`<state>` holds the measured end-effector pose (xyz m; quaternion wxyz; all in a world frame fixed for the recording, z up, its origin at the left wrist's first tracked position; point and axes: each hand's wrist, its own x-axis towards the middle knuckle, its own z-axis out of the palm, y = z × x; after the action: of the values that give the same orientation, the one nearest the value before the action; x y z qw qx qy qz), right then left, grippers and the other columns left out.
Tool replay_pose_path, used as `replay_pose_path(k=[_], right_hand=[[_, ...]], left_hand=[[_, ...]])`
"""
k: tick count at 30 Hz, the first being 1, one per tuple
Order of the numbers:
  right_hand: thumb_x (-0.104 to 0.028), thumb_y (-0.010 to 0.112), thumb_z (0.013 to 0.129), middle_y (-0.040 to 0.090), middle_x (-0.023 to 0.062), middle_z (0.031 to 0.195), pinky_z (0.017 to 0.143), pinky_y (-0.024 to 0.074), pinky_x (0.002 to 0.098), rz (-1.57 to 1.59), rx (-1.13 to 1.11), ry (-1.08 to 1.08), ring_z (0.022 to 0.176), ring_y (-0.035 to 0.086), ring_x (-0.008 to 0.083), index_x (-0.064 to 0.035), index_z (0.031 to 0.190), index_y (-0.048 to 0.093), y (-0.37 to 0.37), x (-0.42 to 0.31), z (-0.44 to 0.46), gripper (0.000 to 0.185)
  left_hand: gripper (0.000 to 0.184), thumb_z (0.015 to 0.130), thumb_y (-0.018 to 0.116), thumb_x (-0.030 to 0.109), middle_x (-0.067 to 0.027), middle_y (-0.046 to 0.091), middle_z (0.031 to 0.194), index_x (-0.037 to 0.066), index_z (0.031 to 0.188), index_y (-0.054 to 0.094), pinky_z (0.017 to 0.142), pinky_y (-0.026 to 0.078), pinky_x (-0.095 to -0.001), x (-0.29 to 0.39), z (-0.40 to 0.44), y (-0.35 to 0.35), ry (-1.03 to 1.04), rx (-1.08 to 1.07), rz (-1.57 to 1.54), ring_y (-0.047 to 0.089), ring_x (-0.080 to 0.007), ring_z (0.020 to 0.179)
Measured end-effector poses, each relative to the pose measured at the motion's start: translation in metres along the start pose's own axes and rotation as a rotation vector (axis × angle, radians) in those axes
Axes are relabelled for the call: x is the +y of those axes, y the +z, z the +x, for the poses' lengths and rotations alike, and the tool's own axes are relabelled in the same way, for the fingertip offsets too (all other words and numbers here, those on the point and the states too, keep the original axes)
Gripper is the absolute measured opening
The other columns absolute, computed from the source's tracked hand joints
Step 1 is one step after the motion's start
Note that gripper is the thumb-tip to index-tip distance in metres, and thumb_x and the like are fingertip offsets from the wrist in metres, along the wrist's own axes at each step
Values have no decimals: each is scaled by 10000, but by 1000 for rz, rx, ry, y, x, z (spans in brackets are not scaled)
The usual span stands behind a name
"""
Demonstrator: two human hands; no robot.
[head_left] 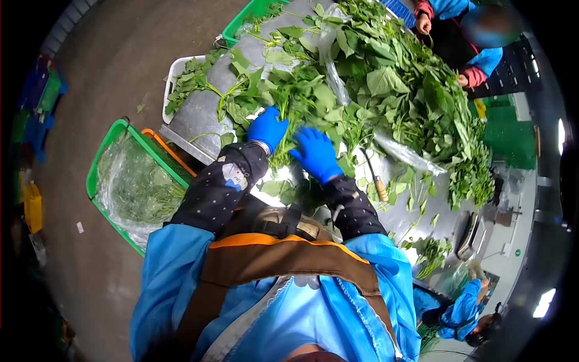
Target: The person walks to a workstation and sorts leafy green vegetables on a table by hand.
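Both of my hands wear blue gloves and work at a bunch of leafy green stems (283, 136) on the metal table (199, 123). My left hand (268, 128) is closed at the left side of the bunch, its fingers curled against the stems. To the right of the bunch, my right hand (316, 152) has its fingers spread over the leaves. A wooden-handled tool (380, 189) with a thin dark blade lies right of my right hand. Leaves partly hide the ends of the stems.
A large heap of leafy greens (410, 90) covers the far right, with clear plastic (407, 154) among it. A white tray (170, 90) and a green basket (91, 178) lined with plastic stand left. Across the table is a co-worker (487, 60); another person (461, 311) is lower right.
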<state>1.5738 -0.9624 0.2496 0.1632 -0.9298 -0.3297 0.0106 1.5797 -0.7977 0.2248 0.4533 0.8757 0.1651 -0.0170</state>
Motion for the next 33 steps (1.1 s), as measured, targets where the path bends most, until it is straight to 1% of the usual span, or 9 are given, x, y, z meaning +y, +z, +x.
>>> replay_pose_path(k=[5, 10, 13, 14, 20, 23, 26, 27, 33], right_hand=[[-311, 619, 714, 519, 61, 1118, 786, 422, 395, -74, -138, 113, 959, 508, 287, -93, 1004, 568, -14, 22, -49, 367], [-265, 638, 683, 545, 78, 1072, 793, 429, 383, 15, -125, 181, 946, 515, 296, -105, 1001, 574, -28, 34, -89, 362], [-161, 658, 645, 546, 97, 1096, 835, 426, 357, 161, -144, 348, 983, 518, 303, -106, 1039, 575, -38, 73, -127, 406], [-104, 654, 631, 525, 102, 1142, 873, 410, 349, 263, -128, 333, 1036, 496, 301, -111, 1071, 566, -45, 91, -141, 449], [60, 529, 629, 490, 105, 1220, 986, 317, 355, 422, 163, 273, 1151, 432, 268, -115, 1131, 551, -124, 39, -116, 533], [-70, 546, 798, 590, 60, 1055, 834, 403, 281, 873, 286, 425, 941, 553, 163, -62, 1102, 559, -113, 9, -87, 304], [-171, 662, 759, 610, 67, 972, 629, 452, 248, 906, 118, 526, 774, 554, 117, -87, 1098, 567, -94, -31, -52, 361], [-168, 668, 755, 625, 76, 916, 620, 456, 235, 797, 160, 490, 740, 568, 119, -61, 1026, 609, -77, -34, -46, 298], [-104, 565, 825, 632, 79, 777, 626, 461, 226, 1316, 431, 715, 692, 586, 131, 43, 882, 639, -74, -32, -47, 174]], left_hand=[[471, 696, 598, 522, -146, 619, 851, 101, 908, 597, 681, 462, -413, -5, 10, 20, -102, -129, 217, 587, -329, 794], [317, 664, 595, 425, -133, 616, 815, 129, 773, 637, 676, 464, -419, -3, 18, 41, 71, -117, 273, 577, -345, 764], [231, 730, 620, 264, -88, 620, 742, 41, 792, 628, 552, 455, -312, -25, 32, 27, 159, -326, -180, 580, -210, 591], [212, 772, 614, 223, -43, 618, 750, 21, 832, 633, 502, 427, -240, -5, 20, 6, -70, -393, -544, 553, -124, 550], [207, 847, 552, 243, -2, 606, 759, 64, 934, 612, 543, 403, -184, 41, -18, -51, -102, -506, -855, 561, -71, 636], [209, 845, 556, 246, 2, 607, 759, 62, 926, 615, 543, 400, -182, 40, -24, -44, -61, -472, -892, 559, -69, 631], [195, 813, 602, 239, 0, 612, 735, 53, 863, 628, 519, 390, -182, 57, -43, -37, -100, -403, -844, 548, -67, 581], [189, 799, 621, 233, -2, 613, 731, 50, 846, 629, 509, 384, -181, 59, -48, -33, -109, -387, -847, 542, -67, 561], [213, 854, 509, 181, -38, 617, 827, 39, 991, 589, 547, 406, -204, 24, -39, -44, -218, -31, -1063, 582, -97, 660]])
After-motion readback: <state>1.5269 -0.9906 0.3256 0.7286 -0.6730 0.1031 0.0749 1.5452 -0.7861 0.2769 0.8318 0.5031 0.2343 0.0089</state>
